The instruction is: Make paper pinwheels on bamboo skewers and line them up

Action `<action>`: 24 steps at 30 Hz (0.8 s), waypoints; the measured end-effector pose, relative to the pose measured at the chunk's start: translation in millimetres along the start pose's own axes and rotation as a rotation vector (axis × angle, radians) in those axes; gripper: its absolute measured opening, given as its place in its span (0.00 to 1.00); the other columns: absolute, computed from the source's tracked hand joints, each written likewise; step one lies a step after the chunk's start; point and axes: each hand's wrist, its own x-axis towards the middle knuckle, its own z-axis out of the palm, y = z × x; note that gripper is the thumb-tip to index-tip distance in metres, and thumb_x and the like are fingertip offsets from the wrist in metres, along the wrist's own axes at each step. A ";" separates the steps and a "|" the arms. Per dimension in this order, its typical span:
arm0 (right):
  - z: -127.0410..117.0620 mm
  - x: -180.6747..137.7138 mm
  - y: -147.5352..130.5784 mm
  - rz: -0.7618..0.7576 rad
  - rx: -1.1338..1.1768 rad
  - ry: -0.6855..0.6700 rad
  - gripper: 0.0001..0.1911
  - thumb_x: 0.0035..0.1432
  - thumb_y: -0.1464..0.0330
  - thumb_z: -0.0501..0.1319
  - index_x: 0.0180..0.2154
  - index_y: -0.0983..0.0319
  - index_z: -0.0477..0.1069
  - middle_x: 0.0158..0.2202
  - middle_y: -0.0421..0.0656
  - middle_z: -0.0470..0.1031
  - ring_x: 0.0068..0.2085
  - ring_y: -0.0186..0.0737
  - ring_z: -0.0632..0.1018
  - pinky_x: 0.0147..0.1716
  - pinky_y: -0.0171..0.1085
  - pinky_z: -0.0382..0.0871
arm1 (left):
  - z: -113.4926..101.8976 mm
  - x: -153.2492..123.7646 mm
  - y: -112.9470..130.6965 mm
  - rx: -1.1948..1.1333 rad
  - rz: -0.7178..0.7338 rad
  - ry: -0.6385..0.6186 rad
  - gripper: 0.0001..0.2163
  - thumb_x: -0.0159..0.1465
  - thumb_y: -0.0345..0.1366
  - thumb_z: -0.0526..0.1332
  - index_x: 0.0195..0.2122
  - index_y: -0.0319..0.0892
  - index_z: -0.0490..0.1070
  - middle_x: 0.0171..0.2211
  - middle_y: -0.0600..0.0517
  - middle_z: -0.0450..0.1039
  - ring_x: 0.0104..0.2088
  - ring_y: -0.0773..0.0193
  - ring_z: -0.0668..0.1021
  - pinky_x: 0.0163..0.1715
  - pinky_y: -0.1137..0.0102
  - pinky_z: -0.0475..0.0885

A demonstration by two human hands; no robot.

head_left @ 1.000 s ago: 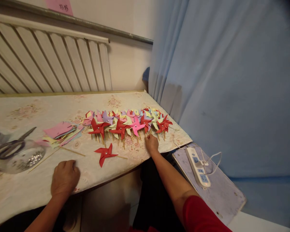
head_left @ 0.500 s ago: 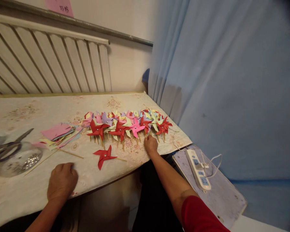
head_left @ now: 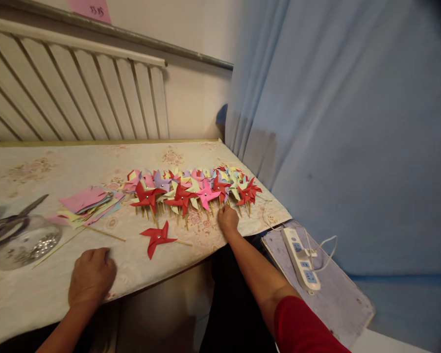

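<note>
Barely a shuffle since a second ago — the left hand (head_left: 91, 275) sits slightly further left in view, but the coloured paper pieces (head_left: 84, 200), stacked loosely in pink, yellow and blue, have slid that way too, so the camera probably did most of the drifting. And the right hand (head_left: 228, 219)? Practically where it was!

Now, eyes on the flat-lying red paper pinwheel (head_left: 159, 239), four folded blades round a silvery centre pin, out on the pale flower-patterned desk (head_left: 73, 164) and touched by neither of the hands. It lies between them: right of the left hand and a little farther from the desk's near edge, left of the right hand and a little closer to that edge. Its long axis runs nearly sideways, blades to the left, thin wooden stick (head_left: 184, 242) pointing right and tipping slightly toward the near edge. So the left hand has the blades on its side, the right hand has the stick's tail — and which is nearer overall is too close to call.

Behind it, many-coloured paper pinwheels (head_left: 181, 197) crowd together with heads raised, and here the right hand is clearly nearer, just below their sticks. That hand is curled closed; whether it grips a stick I cannot tell, the contact is simply too small. Left hand: curled in, back upward, nothing showing in it.
</note>
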 end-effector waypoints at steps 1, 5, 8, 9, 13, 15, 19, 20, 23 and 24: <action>0.0 -0.2 -0.3 -0.003 0.000 -0.002 0.13 0.64 0.66 0.53 0.41 0.62 0.75 0.37 0.50 0.80 0.38 0.44 0.79 0.36 0.36 0.66 | -0.2 -0.1 0.1 -0.003 -0.001 0.001 0.16 0.63 0.32 0.50 0.46 0.30 0.73 0.40 0.35 0.73 0.45 0.46 0.73 0.49 0.56 0.67; -0.2 -0.9 -1.6 -0.006 -0.005 -0.008 0.13 0.64 0.66 0.53 0.41 0.62 0.75 0.37 0.50 0.80 0.39 0.44 0.80 0.36 0.36 0.66 | 1.2 -0.2 -0.4 -0.004 -0.012 0.003 0.16 0.63 0.32 0.50 0.45 0.31 0.73 0.40 0.36 0.72 0.44 0.47 0.73 0.49 0.55 0.67; -1.5 -1.2 -3.5 -0.004 -0.015 -0.011 0.13 0.65 0.66 0.52 0.41 0.62 0.74 0.38 0.51 0.80 0.40 0.44 0.80 0.37 0.37 0.67 | 2.3 0.2 -1.1 0.008 -0.008 -0.002 0.16 0.62 0.33 0.51 0.45 0.32 0.73 0.39 0.37 0.73 0.43 0.48 0.73 0.49 0.56 0.67; -2.1 -1.2 -4.2 -0.002 -0.019 -0.014 0.13 0.65 0.67 0.52 0.42 0.63 0.74 0.38 0.51 0.80 0.40 0.45 0.80 0.37 0.37 0.67 | 2.2 0.3 -1.2 0.012 -0.007 -0.006 0.16 0.62 0.33 0.51 0.45 0.32 0.73 0.39 0.38 0.73 0.43 0.48 0.73 0.49 0.56 0.67; -3.4 -1.1 -6.6 0.004 -0.033 -0.022 0.14 0.65 0.67 0.53 0.43 0.64 0.75 0.38 0.52 0.80 0.40 0.46 0.80 0.37 0.37 0.67 | 1.6 0.9 -1.4 0.021 -0.005 -0.025 0.15 0.62 0.32 0.52 0.45 0.34 0.72 0.40 0.38 0.73 0.44 0.48 0.73 0.50 0.57 0.67; -2.3 -0.9 -6.6 0.003 -0.035 -0.016 0.13 0.64 0.66 0.53 0.43 0.64 0.75 0.37 0.52 0.80 0.40 0.45 0.80 0.37 0.37 0.67 | 2.9 1.1 -2.0 0.026 -0.009 -0.024 0.14 0.62 0.32 0.51 0.44 0.36 0.72 0.40 0.39 0.73 0.44 0.49 0.72 0.50 0.57 0.67; 2.4 -0.9 -2.3 -0.013 0.001 0.016 0.14 0.65 0.64 0.53 0.41 0.63 0.75 0.37 0.51 0.80 0.39 0.44 0.80 0.36 0.36 0.66 | 9.5 1.2 -5.3 0.025 -0.012 0.026 0.13 0.61 0.34 0.50 0.42 0.37 0.71 0.38 0.41 0.72 0.42 0.50 0.72 0.49 0.57 0.68; 3.3 -0.9 0.1 -0.012 0.020 0.026 0.14 0.65 0.63 0.54 0.41 0.62 0.75 0.37 0.50 0.80 0.38 0.44 0.79 0.36 0.36 0.66 | 11.2 1.2 -6.2 0.020 -0.010 0.034 0.13 0.61 0.35 0.50 0.42 0.37 0.71 0.37 0.41 0.72 0.42 0.50 0.72 0.48 0.57 0.68; 3.4 -0.1 11.4 0.011 0.091 0.069 0.14 0.64 0.61 0.55 0.38 0.61 0.75 0.34 0.47 0.80 0.37 0.42 0.78 0.35 0.35 0.64 | 14.2 0.9 -7.8 0.008 0.003 0.040 0.13 0.61 0.34 0.50 0.41 0.38 0.70 0.37 0.41 0.72 0.42 0.49 0.72 0.48 0.57 0.68; 2.4 0.2 16.7 0.024 0.112 0.088 0.13 0.64 0.62 0.55 0.37 0.61 0.75 0.34 0.47 0.80 0.36 0.42 0.78 0.35 0.35 0.64 | 14.4 0.8 -7.8 0.004 0.006 0.042 0.13 0.61 0.34 0.50 0.42 0.38 0.70 0.37 0.41 0.72 0.42 0.49 0.72 0.48 0.57 0.68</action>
